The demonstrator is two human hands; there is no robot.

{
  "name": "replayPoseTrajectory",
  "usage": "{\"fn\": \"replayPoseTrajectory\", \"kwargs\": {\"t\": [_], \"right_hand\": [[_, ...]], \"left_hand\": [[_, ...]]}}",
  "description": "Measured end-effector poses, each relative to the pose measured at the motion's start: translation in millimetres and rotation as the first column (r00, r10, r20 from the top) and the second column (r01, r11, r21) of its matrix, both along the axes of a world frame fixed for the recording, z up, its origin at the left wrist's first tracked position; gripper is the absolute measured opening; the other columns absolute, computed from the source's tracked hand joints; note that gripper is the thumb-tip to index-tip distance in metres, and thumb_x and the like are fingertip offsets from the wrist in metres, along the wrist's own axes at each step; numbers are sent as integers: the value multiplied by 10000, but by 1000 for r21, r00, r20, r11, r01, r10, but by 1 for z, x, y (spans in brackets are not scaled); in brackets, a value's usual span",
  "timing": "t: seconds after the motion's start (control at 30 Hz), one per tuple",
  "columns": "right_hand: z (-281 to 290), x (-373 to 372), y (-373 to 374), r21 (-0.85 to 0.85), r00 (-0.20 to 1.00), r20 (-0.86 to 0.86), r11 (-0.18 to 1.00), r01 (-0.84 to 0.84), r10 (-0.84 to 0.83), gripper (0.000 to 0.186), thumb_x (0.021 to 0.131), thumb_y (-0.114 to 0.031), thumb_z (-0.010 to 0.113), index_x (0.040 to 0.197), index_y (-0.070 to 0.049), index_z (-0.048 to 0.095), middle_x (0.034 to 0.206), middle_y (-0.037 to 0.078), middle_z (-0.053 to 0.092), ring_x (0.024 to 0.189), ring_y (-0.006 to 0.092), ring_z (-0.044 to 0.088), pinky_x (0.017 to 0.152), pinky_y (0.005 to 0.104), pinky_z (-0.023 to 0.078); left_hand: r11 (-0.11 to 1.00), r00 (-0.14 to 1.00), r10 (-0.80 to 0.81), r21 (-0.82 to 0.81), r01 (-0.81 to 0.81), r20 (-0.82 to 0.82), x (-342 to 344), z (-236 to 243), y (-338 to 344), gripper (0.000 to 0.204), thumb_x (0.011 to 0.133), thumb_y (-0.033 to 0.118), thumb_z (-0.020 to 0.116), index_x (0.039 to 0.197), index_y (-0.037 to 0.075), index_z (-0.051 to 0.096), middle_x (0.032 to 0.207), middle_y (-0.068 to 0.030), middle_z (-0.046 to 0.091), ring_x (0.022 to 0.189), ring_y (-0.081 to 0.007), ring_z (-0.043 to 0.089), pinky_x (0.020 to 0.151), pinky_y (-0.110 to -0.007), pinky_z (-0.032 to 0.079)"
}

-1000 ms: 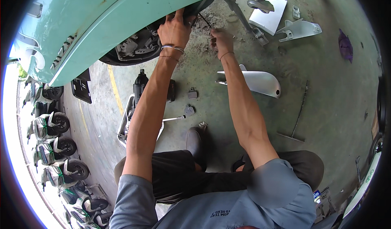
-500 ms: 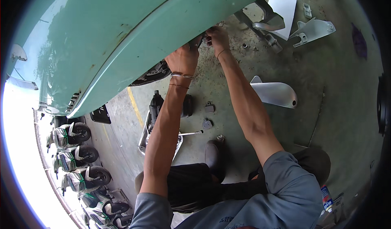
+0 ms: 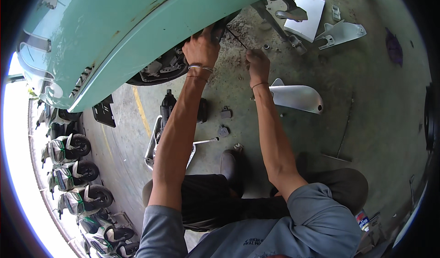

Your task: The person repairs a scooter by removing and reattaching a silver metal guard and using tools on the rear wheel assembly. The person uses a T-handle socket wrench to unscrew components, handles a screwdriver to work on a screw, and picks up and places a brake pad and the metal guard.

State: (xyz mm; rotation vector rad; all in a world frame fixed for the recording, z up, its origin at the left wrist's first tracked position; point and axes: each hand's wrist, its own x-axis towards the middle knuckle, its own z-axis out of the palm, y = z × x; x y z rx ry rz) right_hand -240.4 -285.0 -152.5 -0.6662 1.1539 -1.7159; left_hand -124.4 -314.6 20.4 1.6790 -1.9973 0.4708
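Observation:
A light green scooter body (image 3: 137, 33) fills the upper left, with rust marks on its panel. At its lower edge my left hand (image 3: 200, 50) is closed against a dark part (image 3: 218, 32) under the panel; its fingertips are partly hidden. My right hand (image 3: 258, 66) is closed around the near end of a thin dark rod (image 3: 237, 38), which slants up to that dark part. What kind of rod it is, I cannot tell. Beneath the panel, left of my left hand, sits a wheel with metal parts (image 3: 162, 66). Two brake pads (image 3: 226, 112) lie on the floor below my hands.
A silver curved cover (image 3: 298, 98) lies right of my right forearm. Farther off are a white box (image 3: 305, 17), a metal bracket (image 3: 341, 34) and a purple cloth (image 3: 393, 47). A black power tool (image 3: 168, 103) stands near my left forearm. Several scooters (image 3: 73, 173) line the left side.
My right hand has drawn back toward me, away from my left hand, and the thin rod now shows between them. The left hand stays at the panel edge. The whole view has shifted slightly.

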Motion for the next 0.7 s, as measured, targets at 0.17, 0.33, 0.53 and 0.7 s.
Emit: {"fn": "replayPoseTrajectory", "kwargs": {"t": [0.17,0.33,0.53,0.7], "right_hand": [[58,-11,67,-98,962,-257,993,68,-91,124,851,-139,644,779,-45,607,725,5,581,662,115,545,578,272,397],[167,-31,81,-447,689,-607,887,118,-397,148,886,-140,630,817,-12,601,904,42,631,794,139,549,724,289,433],[170,-22,35,-483,928,207,857,-179,310,179,918,-213,593,908,-38,556,852,68,595,727,169,512,800,367,464],[109,-9,-2,-256,988,148,964,74,-37,257,873,-228,680,973,-10,588,704,19,499,694,164,518,720,308,444]], "left_hand": [[997,999,36,63,-34,-31,2,9,8,293,827,415,644,1099,306,655,1165,-153,598,755,-430,658,620,-507,549],[998,1000,18,58,-17,-16,4,7,5,350,854,376,627,1204,367,610,1047,-174,650,742,-381,668,629,-495,536],[994,1000,16,110,-17,3,-1,11,6,368,841,373,640,1207,351,602,1041,-178,650,754,-386,668,638,-485,545],[998,999,-8,56,11,-52,-1,6,3,328,782,384,667,1096,292,645,1130,-150,619,735,-422,662,627,-511,550]]}}
